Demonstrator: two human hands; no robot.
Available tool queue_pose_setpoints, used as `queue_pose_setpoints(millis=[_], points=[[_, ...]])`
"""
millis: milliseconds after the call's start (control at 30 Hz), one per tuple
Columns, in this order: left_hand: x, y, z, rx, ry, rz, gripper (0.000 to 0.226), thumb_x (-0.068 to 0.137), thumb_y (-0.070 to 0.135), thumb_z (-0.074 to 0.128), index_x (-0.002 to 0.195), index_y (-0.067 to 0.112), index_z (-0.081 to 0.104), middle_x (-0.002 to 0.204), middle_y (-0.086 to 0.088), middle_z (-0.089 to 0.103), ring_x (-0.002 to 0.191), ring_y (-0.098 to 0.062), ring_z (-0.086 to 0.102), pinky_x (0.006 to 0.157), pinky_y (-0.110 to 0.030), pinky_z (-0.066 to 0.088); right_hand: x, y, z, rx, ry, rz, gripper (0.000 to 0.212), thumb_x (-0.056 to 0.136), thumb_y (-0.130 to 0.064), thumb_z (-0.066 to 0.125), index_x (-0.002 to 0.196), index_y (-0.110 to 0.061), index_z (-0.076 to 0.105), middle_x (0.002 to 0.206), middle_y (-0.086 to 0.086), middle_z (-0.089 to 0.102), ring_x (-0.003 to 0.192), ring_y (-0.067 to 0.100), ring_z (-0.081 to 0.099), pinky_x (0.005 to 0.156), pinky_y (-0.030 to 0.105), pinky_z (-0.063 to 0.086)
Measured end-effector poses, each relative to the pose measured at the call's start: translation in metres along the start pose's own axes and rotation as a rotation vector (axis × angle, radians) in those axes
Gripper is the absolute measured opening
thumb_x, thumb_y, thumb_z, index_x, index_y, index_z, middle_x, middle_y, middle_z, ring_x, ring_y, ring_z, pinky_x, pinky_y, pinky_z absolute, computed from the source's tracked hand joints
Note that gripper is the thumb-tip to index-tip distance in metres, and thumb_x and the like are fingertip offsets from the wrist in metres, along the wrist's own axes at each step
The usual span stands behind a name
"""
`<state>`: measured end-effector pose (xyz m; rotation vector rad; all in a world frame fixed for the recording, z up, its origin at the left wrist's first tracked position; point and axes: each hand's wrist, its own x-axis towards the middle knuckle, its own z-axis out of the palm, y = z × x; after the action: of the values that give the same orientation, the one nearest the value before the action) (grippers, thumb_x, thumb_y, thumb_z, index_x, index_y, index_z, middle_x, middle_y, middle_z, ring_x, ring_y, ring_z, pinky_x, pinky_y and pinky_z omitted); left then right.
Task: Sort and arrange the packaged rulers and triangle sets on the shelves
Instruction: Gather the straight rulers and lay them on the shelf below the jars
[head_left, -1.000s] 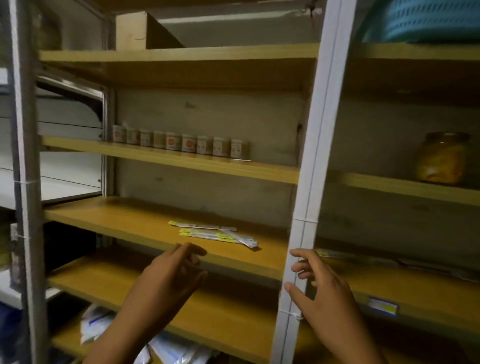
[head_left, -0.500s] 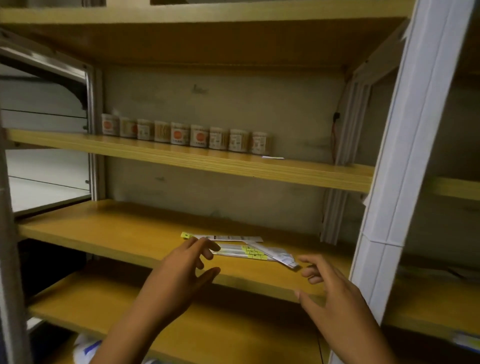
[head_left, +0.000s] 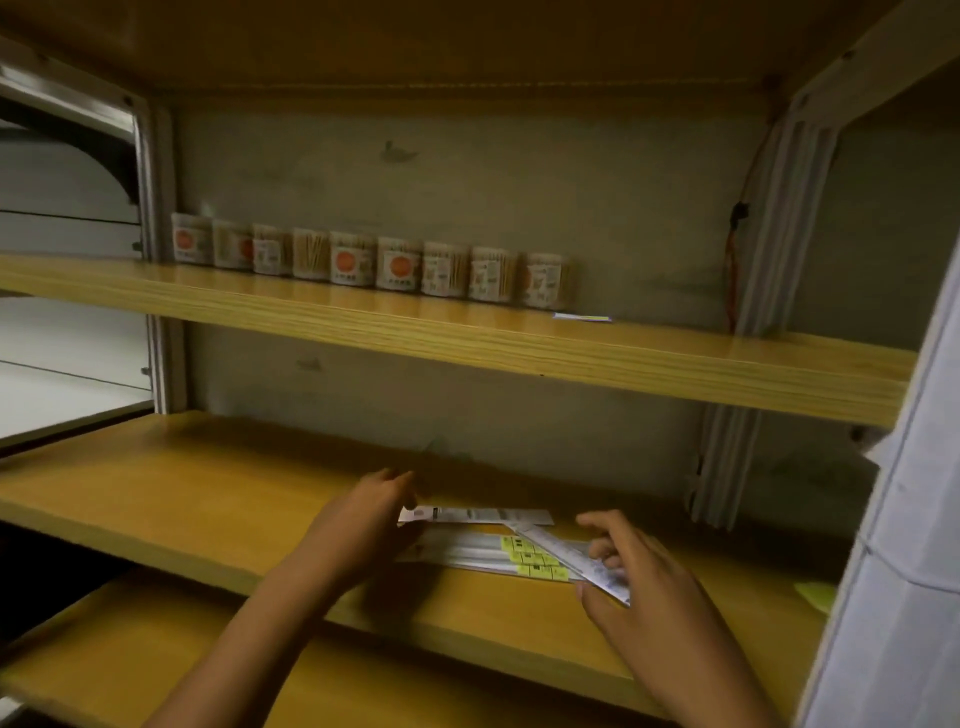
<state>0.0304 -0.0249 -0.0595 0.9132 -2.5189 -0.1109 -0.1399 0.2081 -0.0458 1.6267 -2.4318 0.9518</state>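
Several flat packaged rulers lie in a loose pile on the middle wooden shelf (head_left: 208, 499). One pack with a white label (head_left: 483, 515) lies at the back. Clear packs with yellow labels (head_left: 524, 558) lie in front of it. A further pack (head_left: 561, 553) lies slanted across them. My left hand (head_left: 363, 525) rests on the left ends of the packs, hiding them. My right hand (head_left: 644, 587) pinches the right end of the slanted pack between thumb and curled fingers.
A row of small toothpick jars (head_left: 353, 260) stands on the shelf above, with a thin flat pack (head_left: 582, 317) to its right. A white upright post (head_left: 909, 571) borders the bay at right, beside a yellow tag (head_left: 815, 592). Another shelf runs below.
The view has moved closer to the middle shelf. Both hands have reached forward from its front edge onto the ruler packs, and my right hand has taken hold of the slanted pack's end.
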Motion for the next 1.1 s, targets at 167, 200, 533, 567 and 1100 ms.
queue_pose_setpoints(millis=[167,200,533,567,1100], points=[[0.059,-0.041,0.026,0.117,-0.220,-0.040,0.037,0.088,0.029,0.062,0.123,0.021,0.056,0.127,-0.005,0.057,0.110,-0.023,0.059,0.091,-0.038,0.051,0.017,0.008,-0.004,-0.030,0.059,0.033,0.049,0.088,-0.028,0.068,0.124,-0.045,0.040,0.109,-0.024,0.050,0.102,-0.004,0.049,0.078,0.012,0.040],[0.065,-0.045,0.029,0.126,-0.259,-0.041,0.035,0.088,0.025,0.061,0.122,0.021,0.056,0.128,-0.004,0.058,0.108,-0.019,0.061,0.091,-0.035,0.052,0.019,0.009,-0.005,-0.033,0.070,0.047,0.048,0.088,-0.029,0.068,0.124,-0.045,0.040,0.109,-0.024,0.050,0.102,-0.004,0.049,0.077,0.011,0.038],[0.088,-0.050,0.024,-0.004,-0.513,-0.005,0.032,0.089,0.033,0.060,0.119,0.022,0.059,0.109,0.006,0.061,0.093,-0.011,0.056,0.076,-0.023,0.043,0.024,0.012,-0.004,-0.044,0.133,0.108,0.046,0.086,-0.028,0.070,0.120,-0.045,0.044,0.110,-0.025,0.051,0.102,-0.006,0.050,0.084,0.016,0.043],[0.088,-0.050,0.023,-0.006,-0.489,0.012,0.037,0.088,0.037,0.062,0.122,0.024,0.058,0.114,0.006,0.061,0.097,-0.011,0.056,0.080,-0.024,0.044,0.024,0.011,-0.004,-0.042,0.144,0.111,0.046,0.086,-0.028,0.070,0.119,-0.045,0.045,0.109,-0.026,0.051,0.101,-0.006,0.050,0.084,0.016,0.043],[0.051,-0.071,0.010,-0.552,-0.345,0.101,0.025,0.095,0.040,0.050,0.113,0.024,0.058,0.109,0.005,0.063,0.100,-0.008,0.059,0.087,-0.023,0.049,0.024,0.012,0.007,-0.052,0.169,0.152,0.036,0.086,-0.029,0.071,0.112,-0.043,0.050,0.103,-0.021,0.055,0.096,-0.004,0.053,0.080,0.019,0.045]])
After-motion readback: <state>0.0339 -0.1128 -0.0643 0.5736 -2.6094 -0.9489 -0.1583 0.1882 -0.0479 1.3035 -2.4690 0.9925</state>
